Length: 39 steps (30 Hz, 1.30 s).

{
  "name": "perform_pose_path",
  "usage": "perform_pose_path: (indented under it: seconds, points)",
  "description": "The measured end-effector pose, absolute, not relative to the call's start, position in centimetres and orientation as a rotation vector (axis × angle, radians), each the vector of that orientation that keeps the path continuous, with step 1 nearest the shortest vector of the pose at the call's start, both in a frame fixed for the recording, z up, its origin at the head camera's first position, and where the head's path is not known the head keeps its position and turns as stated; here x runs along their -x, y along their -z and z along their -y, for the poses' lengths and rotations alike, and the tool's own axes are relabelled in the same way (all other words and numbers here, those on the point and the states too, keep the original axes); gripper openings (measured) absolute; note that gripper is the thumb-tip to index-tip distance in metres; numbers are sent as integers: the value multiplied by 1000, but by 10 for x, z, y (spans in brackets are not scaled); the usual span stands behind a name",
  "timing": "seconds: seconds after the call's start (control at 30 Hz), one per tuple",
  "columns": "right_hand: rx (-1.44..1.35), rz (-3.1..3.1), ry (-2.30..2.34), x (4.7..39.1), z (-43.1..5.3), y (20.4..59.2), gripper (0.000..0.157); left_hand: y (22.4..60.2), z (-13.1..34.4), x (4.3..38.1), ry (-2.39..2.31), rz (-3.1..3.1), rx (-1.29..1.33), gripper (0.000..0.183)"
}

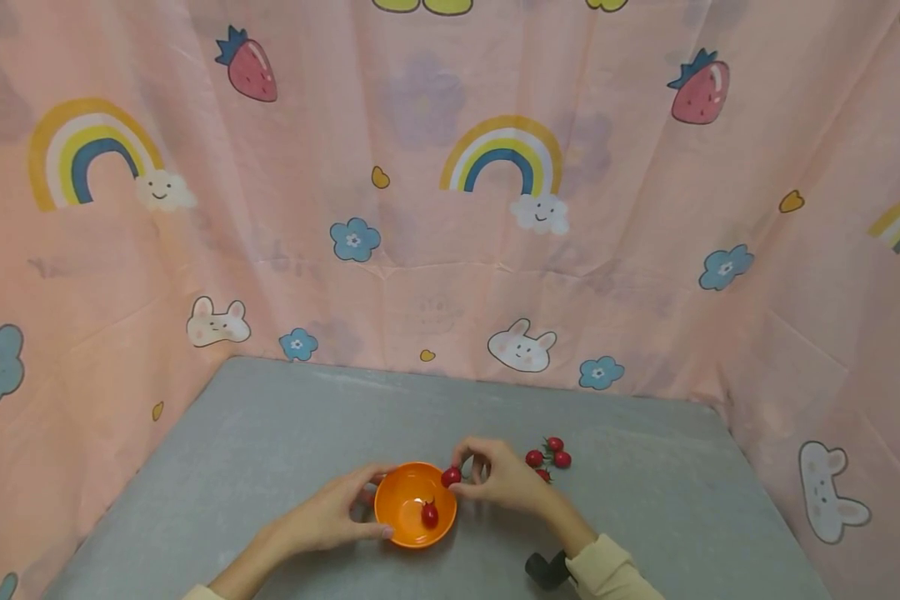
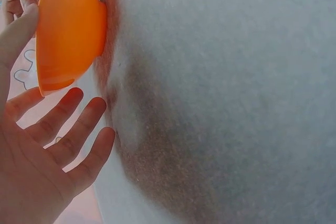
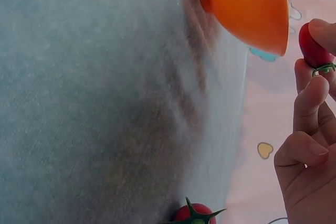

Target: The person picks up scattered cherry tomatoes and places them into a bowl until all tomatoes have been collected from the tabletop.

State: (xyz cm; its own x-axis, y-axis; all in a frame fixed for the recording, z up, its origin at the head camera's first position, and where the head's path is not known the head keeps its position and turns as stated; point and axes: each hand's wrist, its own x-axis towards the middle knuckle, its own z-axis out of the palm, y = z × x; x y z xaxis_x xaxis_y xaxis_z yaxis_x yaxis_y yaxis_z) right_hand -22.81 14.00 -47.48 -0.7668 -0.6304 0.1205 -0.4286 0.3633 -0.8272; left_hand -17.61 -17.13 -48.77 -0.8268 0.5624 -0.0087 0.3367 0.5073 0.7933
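Observation:
An orange bowl point(image 1: 394, 500) stands on the grey table, with one red cherry tomato point(image 1: 430, 515) inside it. My left hand point(image 1: 330, 510) holds the bowl's left side between thumb and index finger. In the left wrist view, the other fingers of that left hand point(image 2: 50, 145) spread below the bowl point(image 2: 68, 35). My right hand point(image 1: 506, 477) pinches another cherry tomato point(image 1: 452, 477) by the bowl's right rim. The right wrist view shows this tomato point(image 3: 311, 48) between thumb and fingertips, green stem downward, beside the bowl point(image 3: 252, 9).
Several more cherry tomatoes point(image 1: 562, 460) lie grouped on the table point(image 1: 645, 500) beyond the right hand. A black object point(image 1: 546, 572) sits by the right sleeve. Pink printed curtains point(image 1: 420, 308) enclose the table's back and sides.

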Motion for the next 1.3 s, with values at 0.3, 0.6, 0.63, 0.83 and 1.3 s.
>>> perform_pose_path:
  seconds: [0.3, 0.6, 0.63, 0.83, 1.3]
  points:
    - [967, -2371, 1340, 225, -140, 476, 22, 487, 171, 176, -1250, -2450, -747, 72]
    - [956, -2395, 1361, 227, -152, 471, 27, 488, 170, 176, -1279, -2427, -736, 72]
    - [962, -2402, 1369, 227, -155, 470, 27, 488, 170, 176, -1276, -2431, -738, 72]
    - [924, -2440, 1420, 228, -177, 469, 24, 487, 171, 176, -1289, -2419, -765, 71]
    - [855, -2540, 1447, 230, -236, 479, 25, 486, 170, 179, -1248, -2487, -761, 67]
